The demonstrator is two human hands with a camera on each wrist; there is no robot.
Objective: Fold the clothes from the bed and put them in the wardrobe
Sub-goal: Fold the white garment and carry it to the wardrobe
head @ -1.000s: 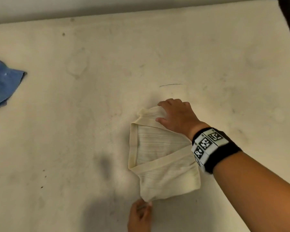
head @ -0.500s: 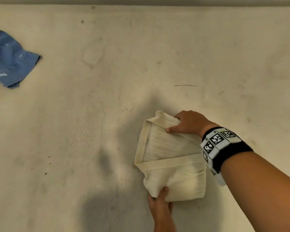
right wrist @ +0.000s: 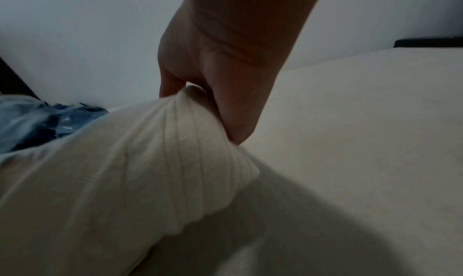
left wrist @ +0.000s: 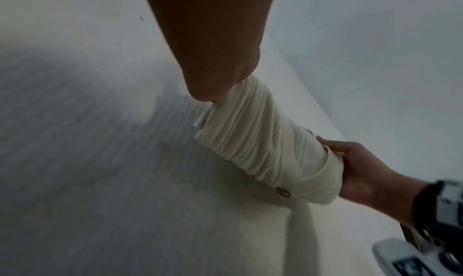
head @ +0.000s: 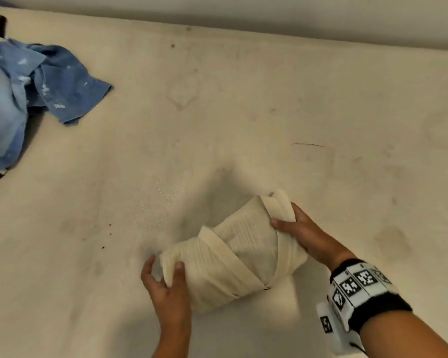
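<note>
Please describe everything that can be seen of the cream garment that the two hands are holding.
The cream garment is a ribbed, soft-looking knit, folded into a compact bundle with plain flat bands crossing its front and one small brown button at a lower edge. The left hand grips its near-left end and the right hand pinches its far-right end. It appears lifted just above the cream mattress, tilted, casting a shadow below. Nothing else touches it.

- Cream garment: soft, matt ribbed knit cloth with smooth flat-woven bands; one small button with a dull metallic sheen.
- Mattress: matt off-white fabric, finely dimpled in places, faintly stained.
- Denim garment: faded blue woven cloth, flecked white, matt.
- Wristband: black fuzzy fabric carrying printed white plastic marker blocks.
</note>
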